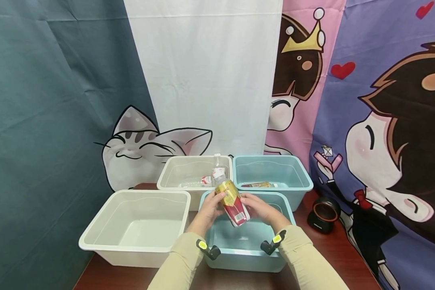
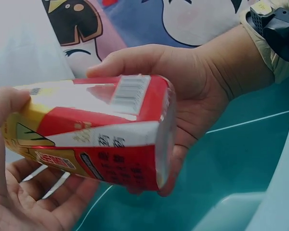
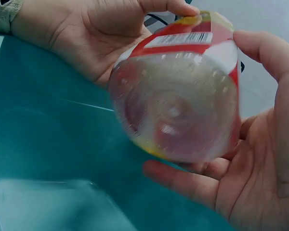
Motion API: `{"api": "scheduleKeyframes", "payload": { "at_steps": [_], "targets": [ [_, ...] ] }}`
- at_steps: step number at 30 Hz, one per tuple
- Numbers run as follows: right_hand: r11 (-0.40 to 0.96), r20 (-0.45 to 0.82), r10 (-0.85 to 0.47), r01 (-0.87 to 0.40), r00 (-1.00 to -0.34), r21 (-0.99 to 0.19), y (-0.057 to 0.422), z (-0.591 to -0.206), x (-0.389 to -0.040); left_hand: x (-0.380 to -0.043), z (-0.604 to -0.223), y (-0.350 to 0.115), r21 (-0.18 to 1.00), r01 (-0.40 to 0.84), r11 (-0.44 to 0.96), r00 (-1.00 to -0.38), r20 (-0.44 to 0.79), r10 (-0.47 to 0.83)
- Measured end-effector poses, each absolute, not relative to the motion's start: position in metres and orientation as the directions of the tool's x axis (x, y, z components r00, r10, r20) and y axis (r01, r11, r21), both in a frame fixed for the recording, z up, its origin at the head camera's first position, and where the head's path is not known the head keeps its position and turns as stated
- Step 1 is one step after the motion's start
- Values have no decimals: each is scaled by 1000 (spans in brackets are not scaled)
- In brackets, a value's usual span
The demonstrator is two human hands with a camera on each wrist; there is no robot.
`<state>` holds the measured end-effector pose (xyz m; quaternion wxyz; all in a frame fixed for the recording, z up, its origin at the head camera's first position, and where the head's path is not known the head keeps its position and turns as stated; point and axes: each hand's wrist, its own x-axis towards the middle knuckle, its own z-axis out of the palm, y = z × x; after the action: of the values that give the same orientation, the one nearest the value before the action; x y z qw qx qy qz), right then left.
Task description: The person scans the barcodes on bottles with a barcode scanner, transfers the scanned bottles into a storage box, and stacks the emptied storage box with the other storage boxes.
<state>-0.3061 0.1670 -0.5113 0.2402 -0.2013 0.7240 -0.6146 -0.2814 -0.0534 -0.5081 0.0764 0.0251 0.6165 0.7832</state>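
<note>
Over the front blue bin [image 1: 244, 251], both hands hold a plastic bottle [image 1: 233, 203] with a red, gold and white label, tilted so its clear base [image 3: 173, 108] faces down toward me. My left hand [image 1: 210, 209] grips its left side, the thumb on the label and the fingers beneath. On the other side, my right hand [image 1: 259, 207] holds it, with its thumb [image 3: 257, 45] along the label. A barcode [image 2: 130, 94] shows near the base. The bottle's neck end is hidden in the wrist views.
A white bin [image 1: 134, 247] stands at front left. Behind, another white bin [image 1: 174, 165] has clear bottles [image 1: 218, 169] in it, and a second blue bin [image 1: 293, 173] holds a bottle [image 1: 259, 185] lying down. A black round object [image 1: 324, 215] sits at right on the brown table [image 1: 348, 262].
</note>
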Motion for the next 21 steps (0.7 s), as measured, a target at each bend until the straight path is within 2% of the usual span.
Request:
{"api": "scheduleKeyframes", "payload": {
  "at_steps": [5,10,21],
  "targets": [
    [101,-122,-635,75,-762,-992,166,-510,-306,-282,-506,-55,947,-78,-311,-988,-33,148],
    [69,-112,-684,88,-721,-994,165,-509,-304,-282,-506,-56,940,-78,-332,-985,-22,168],
    [80,-108,-643,74,-759,-994,166,-511,-306,-281,-505,-55,926,-95,-365,-982,-28,186]
  ]
}}
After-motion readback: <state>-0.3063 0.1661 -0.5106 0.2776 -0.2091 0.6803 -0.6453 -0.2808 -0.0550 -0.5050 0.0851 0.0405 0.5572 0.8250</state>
